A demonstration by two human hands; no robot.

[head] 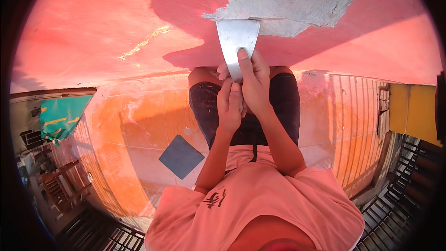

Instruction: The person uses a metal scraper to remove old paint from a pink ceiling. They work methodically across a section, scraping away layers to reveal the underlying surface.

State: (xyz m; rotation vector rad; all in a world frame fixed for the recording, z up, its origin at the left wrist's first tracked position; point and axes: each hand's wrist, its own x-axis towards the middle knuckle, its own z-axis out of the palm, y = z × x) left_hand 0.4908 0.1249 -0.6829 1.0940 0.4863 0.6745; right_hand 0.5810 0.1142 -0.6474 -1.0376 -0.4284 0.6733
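Note:
Both hands are on a metal putty knife (237, 36), whose broad blade points away from me. My right hand (256, 80) grips it, the thumb lying flat on the lower blade. Below and to the left, my left hand (230, 104) closes around the handle end, which the fingers mostly hide. The blade's wide edge touches the pink painted wall (188, 48) at the lower border of a bare grey patch (278, 8) with ragged paint edges. A crack runs along that patch beside the blade. Farther left, a yellowish chipped crack (144, 43) marks the paint.
A dark square sheet (181, 157) lies on the tiled floor (146, 125) to my left. Beyond it are a green sheet (62, 115) and a wooden chair (62, 188). Metal railings (386, 195) and a yellow panel (413, 111) stand at the right.

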